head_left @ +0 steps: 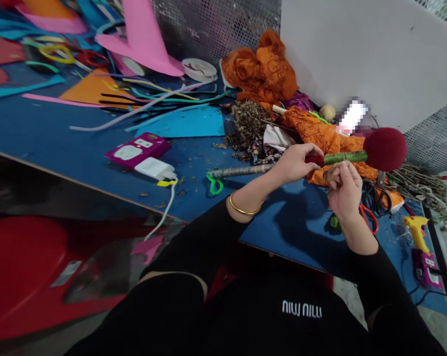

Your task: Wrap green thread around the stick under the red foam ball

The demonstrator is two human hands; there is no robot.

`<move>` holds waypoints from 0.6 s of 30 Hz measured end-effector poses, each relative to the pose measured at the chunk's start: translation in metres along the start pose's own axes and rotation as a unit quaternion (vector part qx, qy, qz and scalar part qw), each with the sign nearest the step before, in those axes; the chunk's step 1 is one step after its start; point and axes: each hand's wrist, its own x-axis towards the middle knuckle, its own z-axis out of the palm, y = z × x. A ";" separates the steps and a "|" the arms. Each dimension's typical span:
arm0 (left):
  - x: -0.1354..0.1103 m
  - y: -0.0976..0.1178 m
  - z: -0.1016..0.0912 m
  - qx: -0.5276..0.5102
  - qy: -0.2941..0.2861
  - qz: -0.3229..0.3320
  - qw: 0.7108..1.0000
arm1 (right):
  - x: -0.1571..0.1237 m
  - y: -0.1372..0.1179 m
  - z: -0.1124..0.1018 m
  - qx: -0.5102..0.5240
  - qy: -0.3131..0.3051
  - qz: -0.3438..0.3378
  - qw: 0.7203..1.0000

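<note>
My left hand (295, 162) is closed around a stick (344, 157) with a green section, a dark red part by my fingers and a round dark red ball (385, 149) at its right end. Just below the green section, my right hand (344, 190) has its thumb and fingers pinched together; what they hold is too small to make out. A bark-covered rod (242, 171) with a bright green loop (214, 184) at its end runs behind my left wrist. Whether it joins the stick is hidden. Black-handled scissors (381, 195) lie right of my right hand.
Orange cloth (260, 69) and dried plant bits (250, 121) lie behind my hands. A purple power strip (138, 148) with a white charger sits left. Foam sheets, a pink cone (144, 34) and pipe cleaners spread far left. A yellow glue gun (417, 232) rests at right.
</note>
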 end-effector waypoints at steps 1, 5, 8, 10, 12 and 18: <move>-0.001 0.000 0.002 0.013 0.006 0.004 1.000 | -0.001 -0.002 0.002 0.003 0.026 0.018 1.000; -0.005 0.004 0.007 0.098 0.016 0.017 0.995 | -0.011 -0.011 0.009 -0.030 0.059 0.012 0.998; -0.008 0.007 0.007 0.143 0.014 0.011 0.990 | -0.018 -0.011 0.012 -0.047 0.072 -0.005 0.996; -0.008 0.008 0.007 0.162 0.017 0.003 0.987 | -0.020 -0.008 0.015 -0.053 0.077 -0.012 0.996; -0.008 0.008 0.008 0.187 0.011 -0.008 0.982 | -0.021 -0.005 0.016 -0.059 0.074 -0.010 0.995; -0.009 0.010 0.008 0.257 -0.017 -0.018 0.966 | -0.010 -0.013 0.007 -0.029 0.012 -0.010 0.999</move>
